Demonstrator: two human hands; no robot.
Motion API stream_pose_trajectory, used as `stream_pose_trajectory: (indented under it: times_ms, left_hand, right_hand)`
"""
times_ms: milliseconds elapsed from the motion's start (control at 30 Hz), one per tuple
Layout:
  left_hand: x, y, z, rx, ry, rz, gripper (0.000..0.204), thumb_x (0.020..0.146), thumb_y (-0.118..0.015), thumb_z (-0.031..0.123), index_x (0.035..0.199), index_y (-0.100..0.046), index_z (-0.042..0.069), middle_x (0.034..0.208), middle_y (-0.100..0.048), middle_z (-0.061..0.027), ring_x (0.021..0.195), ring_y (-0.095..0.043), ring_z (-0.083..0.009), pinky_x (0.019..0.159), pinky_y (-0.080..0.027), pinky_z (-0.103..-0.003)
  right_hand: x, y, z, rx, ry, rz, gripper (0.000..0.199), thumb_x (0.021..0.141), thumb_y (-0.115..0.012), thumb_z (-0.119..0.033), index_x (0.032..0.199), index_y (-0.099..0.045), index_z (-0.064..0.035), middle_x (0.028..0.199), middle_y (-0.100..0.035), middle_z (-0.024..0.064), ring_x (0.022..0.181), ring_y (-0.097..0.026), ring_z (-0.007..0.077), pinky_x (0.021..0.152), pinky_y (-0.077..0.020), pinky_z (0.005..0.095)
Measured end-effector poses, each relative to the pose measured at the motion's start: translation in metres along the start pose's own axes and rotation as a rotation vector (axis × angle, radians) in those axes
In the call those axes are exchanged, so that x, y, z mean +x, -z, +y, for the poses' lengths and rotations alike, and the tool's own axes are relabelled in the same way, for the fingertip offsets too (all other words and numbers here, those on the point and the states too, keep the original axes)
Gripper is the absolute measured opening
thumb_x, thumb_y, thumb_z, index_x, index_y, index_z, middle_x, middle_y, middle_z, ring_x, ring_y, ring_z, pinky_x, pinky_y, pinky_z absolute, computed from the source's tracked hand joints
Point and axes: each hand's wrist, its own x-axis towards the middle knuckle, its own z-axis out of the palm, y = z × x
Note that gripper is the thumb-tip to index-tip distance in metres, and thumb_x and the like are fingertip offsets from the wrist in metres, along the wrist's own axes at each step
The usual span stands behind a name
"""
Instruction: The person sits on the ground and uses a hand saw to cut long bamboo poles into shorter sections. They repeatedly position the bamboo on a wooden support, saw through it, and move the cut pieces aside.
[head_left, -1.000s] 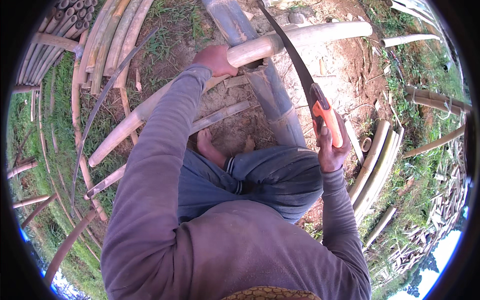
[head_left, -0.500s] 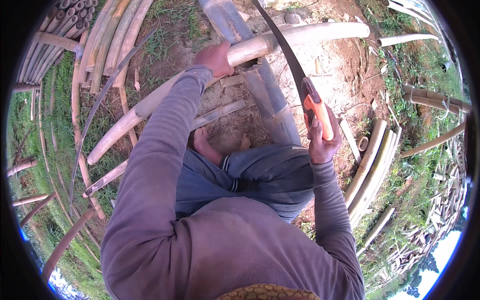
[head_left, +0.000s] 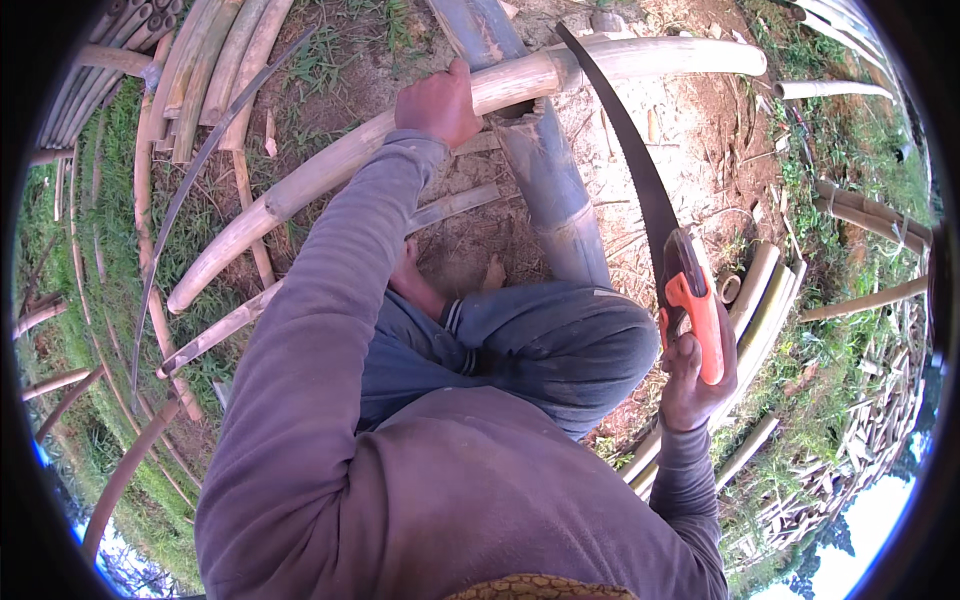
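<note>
Right hand wraps the orange handle of a curved pruning saw, blade tip resting on the pale bamboo pole at its far end. Left hand clamps that pole from above, likely to steady it where it crosses the thick grey bamboo stem propping it off the dirt ground. Loose cut poles lie stacked at the ground's far-left edge.

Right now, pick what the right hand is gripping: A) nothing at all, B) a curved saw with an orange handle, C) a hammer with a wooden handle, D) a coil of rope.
B: the right hand is closed round the orange handle of a curved saw, its dark toothed blade reaching up to the pale bamboo pole that the left hand holds down.
</note>
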Motion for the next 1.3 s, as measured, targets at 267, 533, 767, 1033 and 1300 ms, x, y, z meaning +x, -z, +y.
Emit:
stream_pose_trajectory:
  times_ms: [267,533,767,1033,1300]
  left_hand:
    - [0.011,0.002,0.006,0.004,-0.044,-0.026,0.059,0.076,-0.086,0.036,0.121,-0.061,0.007,0.1,-0.077,-0.0184,0.09,-0.077,-0.0389,0.081,-0.062,-0.05]
    - [0.018,0.013,-0.009,-0.034,-0.012,-0.292,0.076,0.069,-0.087,0.041,0.132,-0.064,0.005,0.116,-0.077,-0.0191,0.108,-0.076,-0.0352,0.096,-0.06,-0.045]
    - [0.039,-0.001,-0.026,-0.183,-0.141,-0.319,0.071,0.065,-0.087,0.045,0.122,-0.071,0.004,0.116,-0.076,-0.0192,0.104,-0.076,-0.0353,0.095,-0.06,-0.045]
    - [0.035,0.004,-0.023,-0.187,-0.097,-0.313,0.074,0.065,-0.086,0.038,0.13,-0.07,0.006,0.116,-0.075,-0.0196,0.106,-0.073,-0.0384,0.095,-0.057,-0.044]
    - [0.04,0.01,-0.018,-0.209,-0.108,-0.318,0.076,0.063,-0.087,0.035,0.129,-0.069,0.003,0.118,-0.075,-0.0233,0.109,-0.073,-0.0381,0.095,-0.057,-0.044]
  right_hand:
    - [0.169,-0.145,0.043,0.307,0.136,0.108,0.042,0.101,-0.073,-0.015,0.136,-0.065,0.0064,0.109,-0.076,0.0111,0.092,-0.069,0.0116,0.083,-0.0579,0.0292]
    - [0.034,-0.056,0.046,0.328,0.057,0.068,0.052,0.105,-0.066,-0.016,0.144,-0.053,0.0152,0.133,-0.069,0.0231,0.123,-0.068,0.0293,0.102,-0.059,0.0396]
    - [0.149,-0.146,0.069,0.11,-0.021,0.017,0.043,0.1,-0.072,-0.025,0.134,-0.069,0.0023,0.104,-0.079,0.016,0.085,-0.075,0.0198,0.078,-0.0584,0.0351]
    - [0.111,-0.093,0.103,-0.045,0.37,0.32,0.053,0.096,-0.075,-0.01,0.144,-0.059,0.0065,0.124,-0.075,0.0226,0.101,-0.078,0.0263,0.085,-0.062,0.0354]
    - [0.005,-0.013,0.259,-0.773,0.07,-0.111,0.084,0.089,-0.083,-0.037,0.155,-0.045,-0.0007,0.141,-0.064,0.0246,0.134,-0.061,0.0434,0.108,-0.0504,0.0543]
